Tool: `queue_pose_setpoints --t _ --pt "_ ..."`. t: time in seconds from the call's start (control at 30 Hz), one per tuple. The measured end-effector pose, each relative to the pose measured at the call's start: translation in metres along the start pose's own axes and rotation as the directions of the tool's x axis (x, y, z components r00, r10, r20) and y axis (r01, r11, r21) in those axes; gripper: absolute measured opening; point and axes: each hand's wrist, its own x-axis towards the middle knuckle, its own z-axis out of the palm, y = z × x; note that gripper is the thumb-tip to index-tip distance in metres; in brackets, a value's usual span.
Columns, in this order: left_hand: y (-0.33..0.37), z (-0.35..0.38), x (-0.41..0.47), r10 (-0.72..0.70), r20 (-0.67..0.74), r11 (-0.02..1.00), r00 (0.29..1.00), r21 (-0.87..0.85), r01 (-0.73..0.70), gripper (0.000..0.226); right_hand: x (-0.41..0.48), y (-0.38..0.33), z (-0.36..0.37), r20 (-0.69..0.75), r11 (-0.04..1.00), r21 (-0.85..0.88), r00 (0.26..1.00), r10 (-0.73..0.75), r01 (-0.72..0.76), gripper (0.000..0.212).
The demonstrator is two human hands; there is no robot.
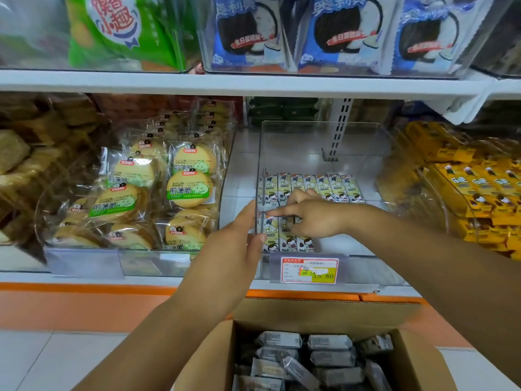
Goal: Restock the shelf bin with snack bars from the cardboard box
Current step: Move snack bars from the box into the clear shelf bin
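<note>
A clear shelf bin (318, 136) holds a back row of several pale snack bars (332, 187) and a short front row (287, 244). My right hand (313, 215) is inside the bin over the front row. Its index finger stretches left and its other fingers curl down onto a bar there. My left hand (239, 244) holds the bin's left wall, with the fingers outside and the thumb across its edge. Below, the open cardboard box (220, 354) contains several grey-wrapped snack bars (327, 356).
Round biscuit packs (186, 187) fill the bin to the left. Yellow snack bars (479, 193) fill the bin to the right. A red and yellow price tag (310, 269) hangs on the bin's front. An upper shelf (253, 83) with cookie packs juts out overhead.
</note>
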Motion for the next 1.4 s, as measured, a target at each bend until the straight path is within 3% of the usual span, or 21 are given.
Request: queue_pose_setpoints --t 0.1,0.2,0.3,0.4,0.43,0.5,0.6,0.67,0.73,0.83,1.03,1.2,1.27,1.33,1.4 --pt "0.000 0.001 -0.001 -0.029 0.003 1.000 1.000 0.002 0.029 0.056 -0.005 -0.002 0.000 -0.046 0.999 0.043 0.999 0.010 -0.008 0.055" --pt "0.001 0.005 -0.011 -0.047 -0.018 0.997 0.999 -0.065 0.046 0.058 -0.030 -0.006 -0.006 -0.279 0.970 0.233 0.960 -0.001 0.069 0.056" --pt "0.000 0.020 -0.038 -0.103 -0.108 0.981 0.989 -0.174 0.083 0.059 -0.084 -0.013 -0.004 -0.612 0.823 0.483 0.787 0.074 0.299 0.044" --pt "-0.017 0.048 -0.069 -0.120 -0.230 0.978 0.966 -0.197 0.074 0.048 -0.148 -0.018 0.027 -0.732 0.655 0.588 0.657 0.180 0.475 0.039" --pt "-0.027 0.062 -0.079 -0.126 -0.232 0.981 0.965 -0.175 0.086 0.044 -0.162 -0.016 0.045 -0.732 0.614 0.616 0.647 0.215 0.493 0.037" --pt "-0.047 0.096 -0.098 -0.146 -0.123 0.986 0.982 -0.102 0.134 0.039 -0.177 -0.002 0.092 -0.649 0.585 0.700 0.707 0.282 0.409 0.030" --pt "-0.080 0.151 -0.123 -0.162 0.158 0.987 0.974 0.031 0.159 0.036 -0.176 0.041 0.191 -0.311 0.670 0.742 0.882 0.354 -0.007 0.024" --pt "-0.101 0.179 -0.134 -0.175 0.333 0.982 0.927 0.131 0.138 0.038 -0.177 0.065 0.253 -0.069 0.654 0.718 0.911 0.407 -0.238 0.024" --pt "-0.115 0.197 -0.138 -0.206 0.468 0.969 0.859 0.222 0.111 0.043 -0.180 0.078 0.298 0.035 0.660 0.679 0.913 0.407 -0.320 0.034" --pt "-0.133 0.212 -0.136 -0.258 0.524 0.949 0.812 0.293 0.113 0.048 -0.174 0.079 0.329 0.030 0.724 0.600 0.913 0.407 -0.342 0.041" --pt "-0.160 0.228 -0.128 -0.349 0.459 0.912 0.817 0.366 0.185 0.048 -0.119 0.061 0.350 -0.127 0.834 0.462 0.908 0.398 -0.301 0.039" --pt "-0.172 0.238 -0.134 -0.405 0.481 0.887 0.778 0.415 0.205 0.055 -0.080 0.042 0.363 -0.080 0.913 0.247 0.932 0.354 -0.325 0.061" --pt "-0.176 0.238 -0.135 -0.389 0.467 0.892 0.794 0.407 0.198 0.049 -0.073 0.039 0.363 -0.075 0.920 0.172 0.927 0.368 -0.352 0.059" --pt "-0.178 0.237 -0.134 -0.388 0.453 0.889 0.803 0.413 0.197 0.045 -0.070 0.038 0.359 -0.089 0.906 0.245 0.923 0.374 -0.344 0.046" --pt "-0.176 0.237 -0.133 -0.397 0.432 0.891 0.810 0.393 0.227 0.046 -0.075 0.045 0.349 -0.101 0.822 0.459 0.900 0.425 -0.337 0.034"
